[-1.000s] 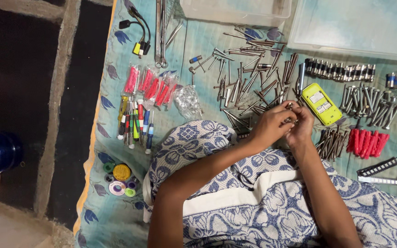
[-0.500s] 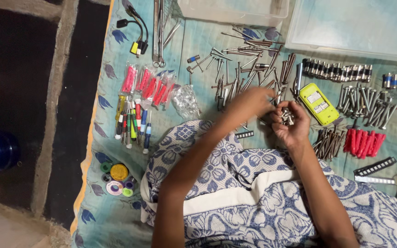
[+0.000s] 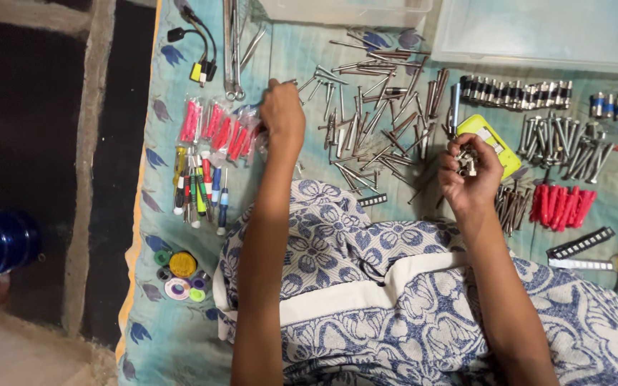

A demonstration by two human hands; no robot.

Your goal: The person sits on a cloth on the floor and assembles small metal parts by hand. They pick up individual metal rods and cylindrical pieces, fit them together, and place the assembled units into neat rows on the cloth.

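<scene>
Right hand [image 3: 470, 171]: palm up and cupped close around a small clutch of silver metal fittings [image 3: 466, 161], held above the lap, just beside the flat yellow plastic box [image 3: 496, 141].

Left hand [image 3: 282, 114]: arm stretched forward, fingers curled down at the left edge of the loose pile of long silver screws and nails [image 3: 373, 121]. Whether it pinches anything cannot be told; the fingertips are hidden.

Nearest: blue-and-white floral wrap [image 3: 366, 300] over the lap; pale blue printed floor cloth [image 3: 173, 343] carrying all items.

Near left: small coloured reels, yellow, green and white [image 3: 178, 275].

Middle left: row of small screwdrivers with mixed coloured handles [image 3: 198, 189]; beyond them, clear packets of pink plastic wall plugs [image 3: 223, 132], just beside the left hand.

Middle right: bundle of grey bolts [image 3: 513, 207]; loose red plastic wall plugs [image 3: 559, 207].

Far: row of dark cylindrical pieces [image 3: 516, 93]; long steel spanners [image 3: 234, 43]; black lead with yellow connector [image 3: 198, 68]; clear plastic storage boxes [image 3: 545, 32].

Step, as judged: sorting small hardware, with gathered fittings kept in the right hand while the left works at the pile's edge.

Next move, as judged: calls for a fine fingertip pinch on a single thin piece without dragging its neighbours, and a level right palm so the fittings do not spill.
</scene>
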